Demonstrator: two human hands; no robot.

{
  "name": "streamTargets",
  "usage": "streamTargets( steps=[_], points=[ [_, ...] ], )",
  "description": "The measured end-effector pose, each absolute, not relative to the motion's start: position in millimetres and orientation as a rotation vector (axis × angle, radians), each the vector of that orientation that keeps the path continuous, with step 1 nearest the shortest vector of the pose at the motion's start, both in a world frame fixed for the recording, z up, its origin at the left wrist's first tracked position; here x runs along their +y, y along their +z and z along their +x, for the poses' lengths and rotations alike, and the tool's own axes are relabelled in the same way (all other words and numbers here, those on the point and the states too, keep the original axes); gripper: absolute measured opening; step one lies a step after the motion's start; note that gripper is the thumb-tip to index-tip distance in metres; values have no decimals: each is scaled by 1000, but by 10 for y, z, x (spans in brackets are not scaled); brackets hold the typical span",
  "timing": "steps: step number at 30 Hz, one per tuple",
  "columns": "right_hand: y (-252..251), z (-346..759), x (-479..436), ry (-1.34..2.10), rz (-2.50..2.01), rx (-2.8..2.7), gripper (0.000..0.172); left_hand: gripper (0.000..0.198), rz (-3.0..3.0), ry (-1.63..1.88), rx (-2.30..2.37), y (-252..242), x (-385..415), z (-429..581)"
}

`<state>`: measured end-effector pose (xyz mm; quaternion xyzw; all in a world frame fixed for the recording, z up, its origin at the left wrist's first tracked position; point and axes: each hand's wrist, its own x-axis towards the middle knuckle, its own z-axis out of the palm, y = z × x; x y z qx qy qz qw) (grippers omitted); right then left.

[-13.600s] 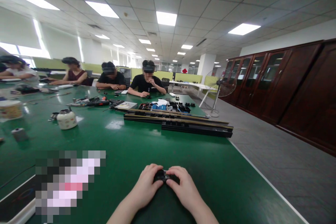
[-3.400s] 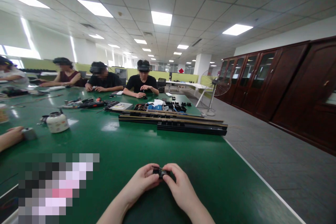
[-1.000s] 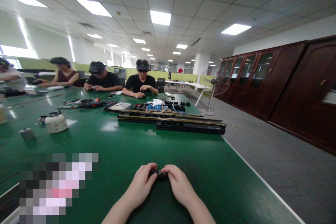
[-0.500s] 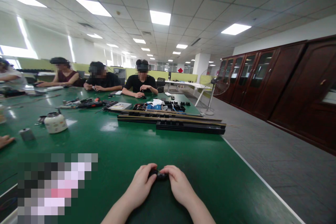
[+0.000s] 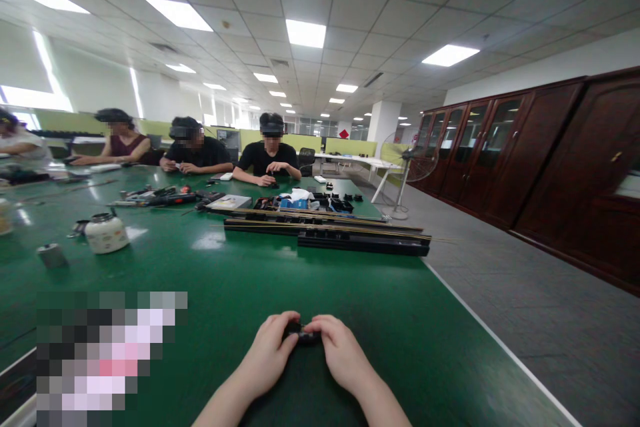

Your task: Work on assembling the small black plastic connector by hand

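A small black part (image 5: 307, 336) lies low over the green table (image 5: 240, 293), held between my two hands. My left hand (image 5: 273, 341) is closed on its left end, with the thumb in front and the fingers behind. On the other end, my right hand (image 5: 338, 344) curls its fingers over the top; its thumb is hidden. A small yellowish bit shows at the top of the part, too small to name. The fingers cover much of the part, so its exact kind cannot be made out.
Long black rails (image 5: 363, 242) with thin brass-coloured rods lie across the table ahead. Behind them is a pile of black parts and a blue-and-white bundle (image 5: 296, 199). A white jar (image 5: 107, 233) and a grey metal cylinder (image 5: 51, 255) stand left. Several people sit along the far side.
Both my hands keep their hold on the black part, almost unmoved. The other person's hand at the left edge has gone out of view.
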<state>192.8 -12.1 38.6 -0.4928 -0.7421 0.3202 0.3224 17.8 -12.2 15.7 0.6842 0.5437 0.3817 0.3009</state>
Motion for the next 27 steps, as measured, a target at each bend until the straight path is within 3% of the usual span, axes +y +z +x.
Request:
streamTargets(
  steps=[27],
  points=[
    [425,1908,-168,852,-1309,-1882,21,37,1914,999,1406,166,-138,151]
  ],
)
